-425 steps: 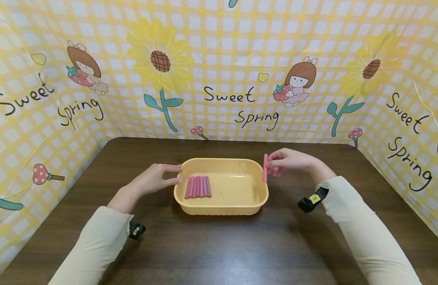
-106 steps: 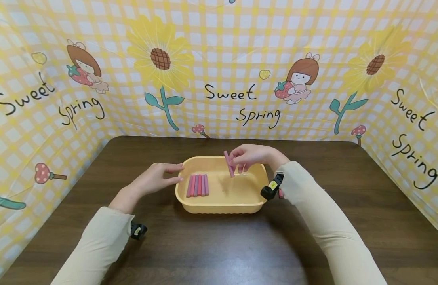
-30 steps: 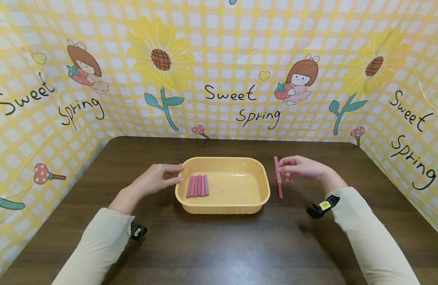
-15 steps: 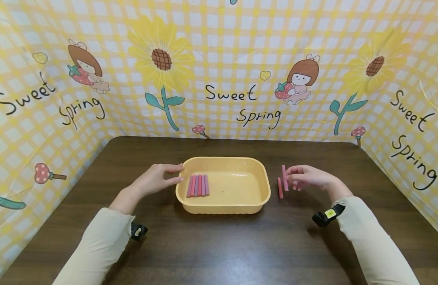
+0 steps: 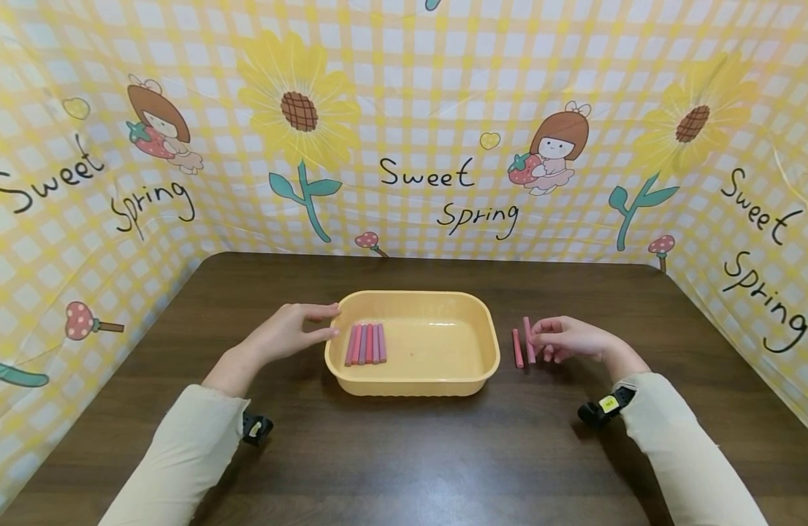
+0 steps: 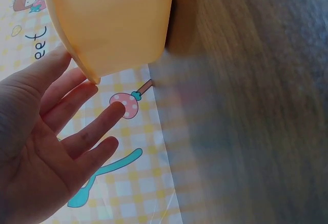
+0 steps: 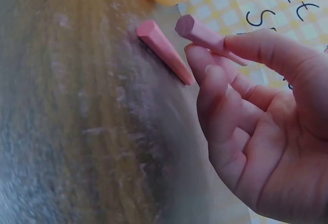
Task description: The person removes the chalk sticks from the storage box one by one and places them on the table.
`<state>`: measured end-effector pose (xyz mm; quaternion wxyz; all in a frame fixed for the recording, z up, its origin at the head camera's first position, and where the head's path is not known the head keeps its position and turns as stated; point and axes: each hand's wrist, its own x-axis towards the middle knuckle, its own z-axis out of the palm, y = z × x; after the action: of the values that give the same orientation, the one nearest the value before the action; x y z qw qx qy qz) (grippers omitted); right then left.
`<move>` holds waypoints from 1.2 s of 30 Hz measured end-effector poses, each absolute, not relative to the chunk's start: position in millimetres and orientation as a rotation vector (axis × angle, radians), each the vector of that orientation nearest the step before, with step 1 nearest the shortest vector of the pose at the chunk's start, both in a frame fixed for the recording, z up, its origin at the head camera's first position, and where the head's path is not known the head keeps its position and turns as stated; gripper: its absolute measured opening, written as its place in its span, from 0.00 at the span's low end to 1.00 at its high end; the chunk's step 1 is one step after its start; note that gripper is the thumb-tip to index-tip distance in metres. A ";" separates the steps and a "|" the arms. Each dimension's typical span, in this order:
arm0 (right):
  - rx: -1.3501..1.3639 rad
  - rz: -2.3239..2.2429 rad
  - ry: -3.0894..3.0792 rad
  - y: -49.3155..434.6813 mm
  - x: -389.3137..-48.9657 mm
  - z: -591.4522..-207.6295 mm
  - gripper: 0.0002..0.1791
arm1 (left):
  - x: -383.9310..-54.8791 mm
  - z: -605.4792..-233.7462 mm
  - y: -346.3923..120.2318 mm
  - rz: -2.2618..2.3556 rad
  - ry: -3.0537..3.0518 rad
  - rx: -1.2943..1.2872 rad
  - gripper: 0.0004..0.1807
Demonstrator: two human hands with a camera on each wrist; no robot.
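Observation:
My right hand [image 5: 575, 339] pinches a mauve-pink hexagonal stick [image 5: 527, 336] between thumb and fingertips, right of the yellow tray [image 5: 443, 354]. Beside it, a coral-pink hexagonal stick [image 5: 518, 349] lies on the table, nearly parallel to the held one. The right wrist view shows the held stick [image 7: 201, 32] with its six-sided end facing the camera, a small gap from the coral-pink stick [image 7: 163, 49]. At the tray's left end, my left hand [image 5: 275, 338] touches the rim with relaxed, spread fingers. Inside the tray, several pink and mauve sticks [image 5: 365, 344] lie side by side on the left.
A dark wooden table [image 5: 391, 460] carries the tray. Behind and along both sides hangs a yellow checked cloth [image 5: 410, 88] with printed sunflowers and lettering. Each wrist wears a black camera [image 5: 597, 411] below its cream sleeve.
Earlier the right hand took a mauve stick out of the tray. In the last second it moved the stick toward me and rightward, beside the coral-pink one. The left hand stayed at the rim.

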<state>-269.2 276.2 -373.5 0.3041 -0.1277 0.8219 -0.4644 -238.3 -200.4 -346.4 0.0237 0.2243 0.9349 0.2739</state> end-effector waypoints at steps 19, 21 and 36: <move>-0.255 -1.077 2.340 268.1 -269.7 -380.2 0.16 | -238.6 -346.4 -201.4 0.848 2.890 0.697 0.26; -0.247 -1.072 2.346 267.3 -269.7 -380.3 0.16 | -238.7 -346.6 -201.5 0.853 2.887 0.698 0.26; -0.203 -1.061 2.366 265.5 -270.4 -380.5 0.15 | -238.3 -345.4 -201.2 0.846 2.888 0.692 0.26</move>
<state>-270.4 265.5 -380.5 0.2669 -0.0753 0.8767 -0.3931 -238.3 -201.2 -345.4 0.0269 0.2239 0.9350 0.2738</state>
